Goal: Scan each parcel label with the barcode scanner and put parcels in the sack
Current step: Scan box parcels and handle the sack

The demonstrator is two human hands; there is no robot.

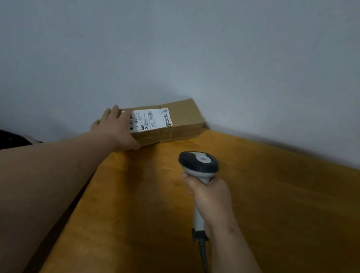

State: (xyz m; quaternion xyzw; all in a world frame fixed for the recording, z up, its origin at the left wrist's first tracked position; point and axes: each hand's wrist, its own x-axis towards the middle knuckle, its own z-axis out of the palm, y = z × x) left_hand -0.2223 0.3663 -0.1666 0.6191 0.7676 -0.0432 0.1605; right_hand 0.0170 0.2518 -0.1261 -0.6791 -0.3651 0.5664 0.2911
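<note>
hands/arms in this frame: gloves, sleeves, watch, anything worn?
Nothing worn that shows. The left hand and right hand are bare, no gloves, no rings seen. Both forearms are bare to the frame edge: no sleeve, watch or wristband in view.

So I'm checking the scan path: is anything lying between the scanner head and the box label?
Nothing: the head view shows only bare table between the scanner and the label.

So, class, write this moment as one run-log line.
left hand: gripping box end, label up | right hand: holding scanner above table | sack: unseen
</note>
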